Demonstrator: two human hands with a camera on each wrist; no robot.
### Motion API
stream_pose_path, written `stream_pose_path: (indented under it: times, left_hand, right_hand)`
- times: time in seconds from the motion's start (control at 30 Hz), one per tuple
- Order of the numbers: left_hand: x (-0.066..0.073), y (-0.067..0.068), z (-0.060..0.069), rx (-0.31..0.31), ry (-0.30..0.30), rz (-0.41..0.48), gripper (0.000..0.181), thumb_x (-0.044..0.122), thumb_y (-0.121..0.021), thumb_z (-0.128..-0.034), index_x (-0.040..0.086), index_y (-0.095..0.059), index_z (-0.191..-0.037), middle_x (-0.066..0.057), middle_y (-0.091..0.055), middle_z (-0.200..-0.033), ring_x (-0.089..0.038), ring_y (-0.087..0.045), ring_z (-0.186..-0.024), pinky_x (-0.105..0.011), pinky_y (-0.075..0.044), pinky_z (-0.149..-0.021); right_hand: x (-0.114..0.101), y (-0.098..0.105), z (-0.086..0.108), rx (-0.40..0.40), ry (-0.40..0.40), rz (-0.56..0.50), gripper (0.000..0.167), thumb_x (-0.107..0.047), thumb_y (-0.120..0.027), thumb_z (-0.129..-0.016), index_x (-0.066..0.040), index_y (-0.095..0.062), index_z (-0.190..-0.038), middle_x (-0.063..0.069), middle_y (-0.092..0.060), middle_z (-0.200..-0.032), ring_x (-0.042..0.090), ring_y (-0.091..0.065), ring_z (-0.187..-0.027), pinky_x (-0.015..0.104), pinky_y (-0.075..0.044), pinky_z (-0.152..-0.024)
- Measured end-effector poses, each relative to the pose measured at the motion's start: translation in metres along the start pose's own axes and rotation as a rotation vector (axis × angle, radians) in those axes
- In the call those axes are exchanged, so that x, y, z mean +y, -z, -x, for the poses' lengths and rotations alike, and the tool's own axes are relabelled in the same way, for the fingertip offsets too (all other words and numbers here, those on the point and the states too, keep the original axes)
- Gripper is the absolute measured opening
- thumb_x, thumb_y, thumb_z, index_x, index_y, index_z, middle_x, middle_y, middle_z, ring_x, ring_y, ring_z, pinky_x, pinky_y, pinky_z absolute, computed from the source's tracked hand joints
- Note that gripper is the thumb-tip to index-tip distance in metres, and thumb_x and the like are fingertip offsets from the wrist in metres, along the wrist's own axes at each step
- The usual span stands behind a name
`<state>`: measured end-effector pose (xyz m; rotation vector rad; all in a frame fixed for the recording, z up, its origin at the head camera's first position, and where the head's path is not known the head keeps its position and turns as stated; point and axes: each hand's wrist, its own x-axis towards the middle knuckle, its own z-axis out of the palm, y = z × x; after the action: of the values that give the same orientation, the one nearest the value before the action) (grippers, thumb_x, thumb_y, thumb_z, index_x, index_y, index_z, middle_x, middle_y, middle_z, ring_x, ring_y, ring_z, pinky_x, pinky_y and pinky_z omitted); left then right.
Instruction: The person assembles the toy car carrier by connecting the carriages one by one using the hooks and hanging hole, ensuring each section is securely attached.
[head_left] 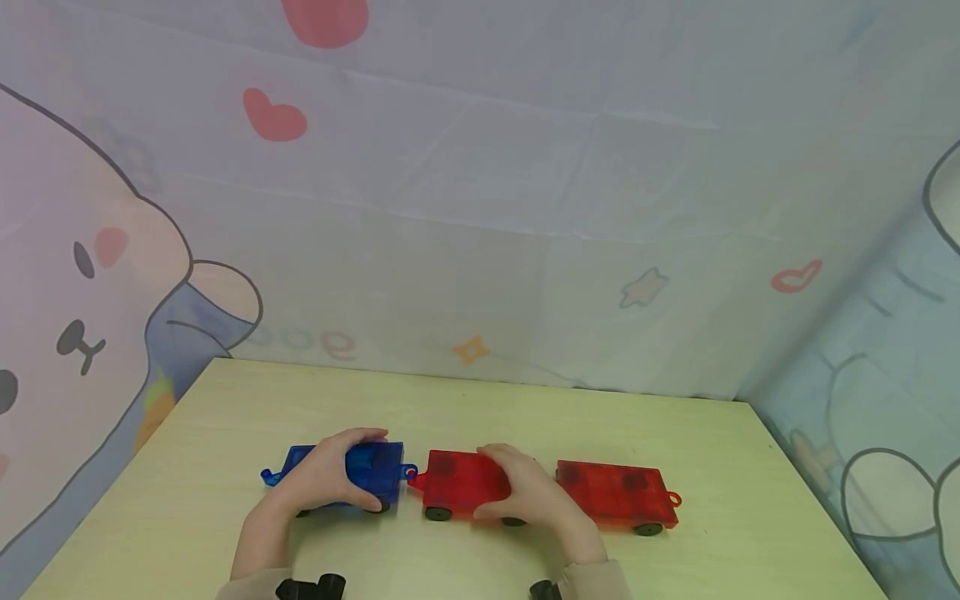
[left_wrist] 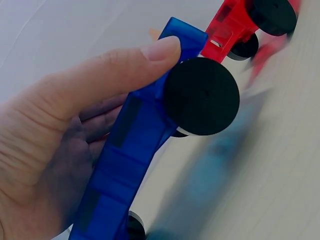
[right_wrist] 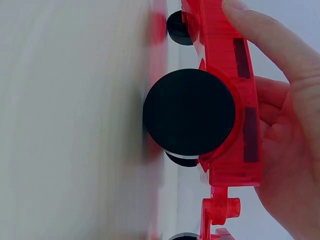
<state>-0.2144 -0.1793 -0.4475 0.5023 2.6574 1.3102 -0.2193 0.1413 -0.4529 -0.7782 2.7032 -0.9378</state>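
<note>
My left hand grips a translucent blue toy wagon across its top, thumb on the near side and fingers on the far side. In the left wrist view, the thumb lies just above a black wheel. To its right, my right hand holds a red toy wagon in the same way. The blue ring at the blue wagon's right end overlaps the red hook; whether they are linked I cannot tell. A second red wagon stands behind the right hand, and a coupling joins the two red ones.
The wagons stand in a row on a pale wooden table. Behind it hangs a printed cloth with hearts and a cartoon animal, and another cloth side borders the right. The last wagon's ring points right; a blue hook points left.
</note>
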Motion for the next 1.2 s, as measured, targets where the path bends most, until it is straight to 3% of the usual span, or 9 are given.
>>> stream_pose_path:
  times: [1.2]
  left_hand:
    - [-0.0012, -0.003, -0.0012, -0.021, -0.028, -0.065, 0.096, 0.034, -0.093, -0.0613, 0.002, -0.049, -0.14, -0.018, -0.053, -0.141, -0.042, -0.045, -0.132, -0.063, -0.037, -0.106]
  right_hand:
    - [-0.0013, -0.001, -0.0002, 0.002, 0.008, 0.017, 0.079, -0.035, -0.08, -0.079, -0.003, -0.046, -0.143, 0.013, -0.048, -0.146, 0.033, -0.043, -0.136, 0.055, -0.039, -0.109]
